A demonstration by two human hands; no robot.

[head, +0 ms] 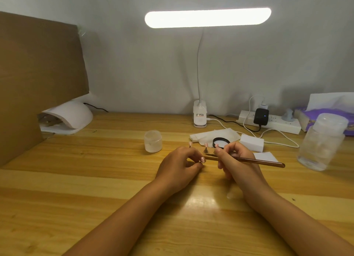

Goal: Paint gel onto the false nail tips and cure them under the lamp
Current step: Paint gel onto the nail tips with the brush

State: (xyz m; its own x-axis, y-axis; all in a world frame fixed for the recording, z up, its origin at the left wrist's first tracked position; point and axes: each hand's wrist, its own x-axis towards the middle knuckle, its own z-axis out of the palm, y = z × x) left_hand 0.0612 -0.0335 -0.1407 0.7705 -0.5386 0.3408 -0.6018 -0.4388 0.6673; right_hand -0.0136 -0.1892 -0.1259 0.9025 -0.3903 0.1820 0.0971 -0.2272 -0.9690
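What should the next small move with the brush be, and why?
Probably ease the brush down onto the nail tip that the left hand pinches. The right hand holds the bristle end just beside it, seemingly not yet touching.

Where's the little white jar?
In the head view, the little white jar stands on the wooden table, just left of centre, beyond the left hand and right of the white curing lamp.

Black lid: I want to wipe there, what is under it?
The lid rests at least partly on a white tissue. The right hand covers its near edge, so what lies under that part cannot be seen.
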